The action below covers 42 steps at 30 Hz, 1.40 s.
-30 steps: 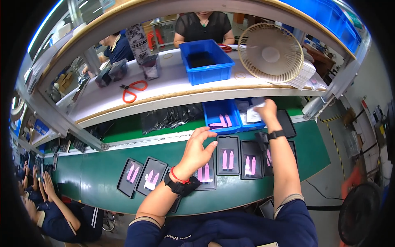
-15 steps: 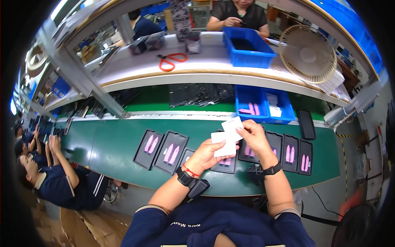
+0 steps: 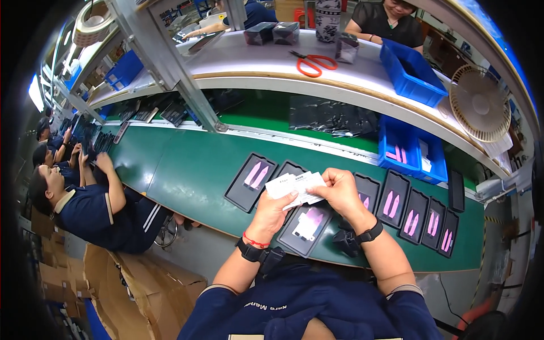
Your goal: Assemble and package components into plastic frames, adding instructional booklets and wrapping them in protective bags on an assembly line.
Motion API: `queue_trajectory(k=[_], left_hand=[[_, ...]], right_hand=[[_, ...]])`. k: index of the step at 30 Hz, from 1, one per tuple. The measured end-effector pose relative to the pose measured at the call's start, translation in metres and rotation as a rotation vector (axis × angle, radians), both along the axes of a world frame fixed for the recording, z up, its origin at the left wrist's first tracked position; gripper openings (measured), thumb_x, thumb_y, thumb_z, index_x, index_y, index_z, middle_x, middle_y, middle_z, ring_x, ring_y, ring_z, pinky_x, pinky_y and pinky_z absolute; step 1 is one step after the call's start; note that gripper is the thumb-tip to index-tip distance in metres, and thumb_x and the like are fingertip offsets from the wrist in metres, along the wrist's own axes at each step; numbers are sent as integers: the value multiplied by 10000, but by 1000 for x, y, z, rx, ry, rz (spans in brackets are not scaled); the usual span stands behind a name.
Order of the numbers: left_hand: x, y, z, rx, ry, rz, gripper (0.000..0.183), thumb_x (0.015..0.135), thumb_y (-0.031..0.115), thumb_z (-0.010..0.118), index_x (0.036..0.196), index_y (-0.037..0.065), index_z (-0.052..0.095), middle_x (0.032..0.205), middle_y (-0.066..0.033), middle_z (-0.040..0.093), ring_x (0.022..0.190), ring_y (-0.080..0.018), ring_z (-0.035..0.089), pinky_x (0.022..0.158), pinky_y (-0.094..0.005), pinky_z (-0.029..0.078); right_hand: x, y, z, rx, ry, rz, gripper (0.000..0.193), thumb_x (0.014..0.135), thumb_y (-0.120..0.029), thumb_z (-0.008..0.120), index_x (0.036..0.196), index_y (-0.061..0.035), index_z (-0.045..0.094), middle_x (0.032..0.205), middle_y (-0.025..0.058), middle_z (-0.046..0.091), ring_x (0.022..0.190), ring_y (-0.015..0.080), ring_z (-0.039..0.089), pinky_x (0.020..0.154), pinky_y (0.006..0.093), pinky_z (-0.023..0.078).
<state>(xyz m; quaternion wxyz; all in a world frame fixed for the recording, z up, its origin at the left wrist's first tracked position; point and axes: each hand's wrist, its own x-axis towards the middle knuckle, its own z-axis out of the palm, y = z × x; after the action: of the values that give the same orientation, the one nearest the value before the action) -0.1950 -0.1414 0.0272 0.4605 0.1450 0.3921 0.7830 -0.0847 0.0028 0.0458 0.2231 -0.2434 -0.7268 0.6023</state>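
Between my hands, above the trays, are several overlapping white printed paper cards. My left hand pinches them on the left, thumb on top. My right hand has thumb and fingers closed on the right-hand end of the cards. Just below lies a shallow black tray holding small white and silver pieces and something pink, partly covered by my hands. Left of the cards, another black tray holds a pair of pink pointed strips.
More black trays with pink strips stand in a row to the right. Behind them are blue bins under a raised shelf. Red-handled scissors, a blue bin and a fan sit above. A co-worker is at the left.
The view has swung left, so the bench appears shifted to the right. In my hands the cards, earlier two angled apart, now overlap in a fanned spread. The hands are over a different tray.
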Motion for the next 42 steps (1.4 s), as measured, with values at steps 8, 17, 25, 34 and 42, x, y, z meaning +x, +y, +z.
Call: queue_trajectory(k=[8,17,25,34,42], left_hand=[[-28,-30,-3,4,67,139,365,788,-94,595,1145,-51,527,1077,-131,610,989,-225,603,861,-333,501],[-57,-68,-11,-25,52,293,363,796,-76,592,1149,-66,511,1099,-149,600,998,-235,606,845,-339,512],[-57,-81,-15,-21,127,250,400,781,-89,586,1169,-78,491,1096,-155,598,1013,-233,594,858,-337,498],[-78,-103,-15,-87,127,446,365,779,-91,593,1135,-80,515,1068,-156,609,961,-242,616,830,-339,512],[-75,-102,-10,-96,139,417,367,784,-86,595,1142,-82,509,1065,-157,612,976,-241,610,833,-337,507]], right_hand=[[-22,-17,11,-95,-99,263,74,836,-38,616,807,28,632,705,-6,599,625,35,499,550,196,402],[-54,-31,0,-249,-164,148,179,801,23,622,972,35,568,702,32,611,575,41,529,516,180,414],[-68,-65,6,64,90,90,192,747,77,630,918,13,570,742,50,655,620,29,570,550,185,455],[-96,-54,-2,-145,-57,42,200,783,9,629,965,51,557,628,83,616,431,96,536,383,222,418],[-103,-55,-7,88,-46,244,307,849,-81,615,1124,42,555,839,50,645,724,97,609,635,222,492]])
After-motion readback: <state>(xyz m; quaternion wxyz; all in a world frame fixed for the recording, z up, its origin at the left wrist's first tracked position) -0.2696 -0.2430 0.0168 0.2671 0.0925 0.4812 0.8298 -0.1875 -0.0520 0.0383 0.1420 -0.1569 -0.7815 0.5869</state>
